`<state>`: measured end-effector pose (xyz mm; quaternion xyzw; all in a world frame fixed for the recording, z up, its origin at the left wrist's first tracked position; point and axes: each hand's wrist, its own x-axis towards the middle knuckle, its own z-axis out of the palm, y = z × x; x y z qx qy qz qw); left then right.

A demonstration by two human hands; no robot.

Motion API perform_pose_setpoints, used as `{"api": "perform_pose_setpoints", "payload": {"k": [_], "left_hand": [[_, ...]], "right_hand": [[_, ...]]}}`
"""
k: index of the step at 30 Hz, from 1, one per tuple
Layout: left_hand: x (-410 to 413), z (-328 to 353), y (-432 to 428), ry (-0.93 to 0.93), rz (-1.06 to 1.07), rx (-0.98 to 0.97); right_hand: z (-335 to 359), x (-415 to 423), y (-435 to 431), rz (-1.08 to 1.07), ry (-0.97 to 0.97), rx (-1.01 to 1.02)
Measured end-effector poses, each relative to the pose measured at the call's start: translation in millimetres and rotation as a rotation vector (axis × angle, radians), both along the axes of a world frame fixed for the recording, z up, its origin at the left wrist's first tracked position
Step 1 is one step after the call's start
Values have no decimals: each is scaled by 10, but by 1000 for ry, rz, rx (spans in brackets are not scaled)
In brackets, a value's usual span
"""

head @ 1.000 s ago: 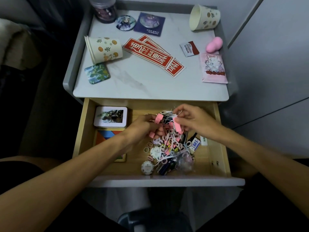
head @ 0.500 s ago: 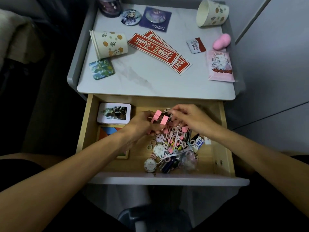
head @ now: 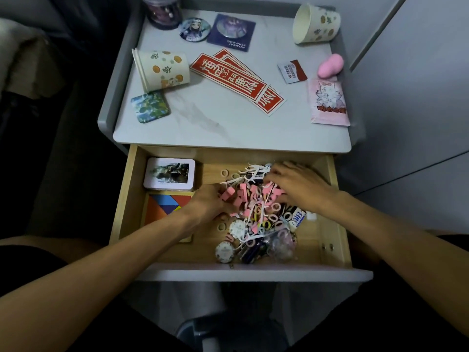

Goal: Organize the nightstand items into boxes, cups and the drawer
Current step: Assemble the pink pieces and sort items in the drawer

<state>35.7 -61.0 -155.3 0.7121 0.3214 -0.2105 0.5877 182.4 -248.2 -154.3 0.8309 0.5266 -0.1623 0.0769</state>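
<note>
Seen from the head camera, looking down, there is a pale marbled counter (head: 228,128) with a raised grey rim. A light panelled wall stands to its right and the room is dark to its left.

A patterned paper cup (head: 162,71) lies on its side at the left of the counter, mouth toward the left rim. A second paper cup (head: 316,22) lies tipped in the far right corner, mouth facing left. A dark jar (head: 162,11) stands in the far left corner (its contents are too dim to name). Between them lie a round badge (head: 194,29), a blue card (head: 231,31) and two red strips (head: 236,81) overlapping on a slant. There is also a small sachet (head: 291,71) and a pink egg-shaped piece (head: 330,66) just behind a pink packet (head: 330,100). A square tile (head: 150,106) lies just in front of the first cup.

Below the counter the wooden drawer (head: 121,199) is pulled out. At its left a tin box (head: 169,177) sits at the back, with a coloured tangram puzzle (head: 165,207) just in front of it, partly under the left forearm. The middle and right hold a heap (head: 256,217) of small things: pink clips (head: 229,196), rings, white strips, and two watch faces (head: 238,228) at the near edge.

The left hand (head: 210,204) digs into the heap's left side, fingers curled among the pink clips; I cannot tell whether it grips any. The right hand (head: 297,184) lies over the heap's far right, fingers stretched and blurred, clasping nothing I can see.
</note>
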Motion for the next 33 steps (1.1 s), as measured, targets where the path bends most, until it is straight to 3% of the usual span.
{"api": "perform_pose_setpoints", "payload": {"k": [4, 8, 17, 27, 30, 33], "left_hand": [[-69, -123, -84, 11, -164, 121], [-73, -126, -93, -14, -187, 172], [-20, -128, -21, -52, -109, 240], [-9, -107, -20, -40, -43, 197], [-5, -100, -24, -21, -44, 209], [0, -82, -10, -16, -45, 188]], "right_hand": [[-1, 13, 3, -75, 32, 80], [-17, 43, -40, -88, 34, 201], [-69, -17, -9, 163, 14, 63], [-139, -117, 2, 225, 16, -5], [-113, -99, -15, 102, 117, 68], [11, -61, 1, -208, 412, 130]]}}
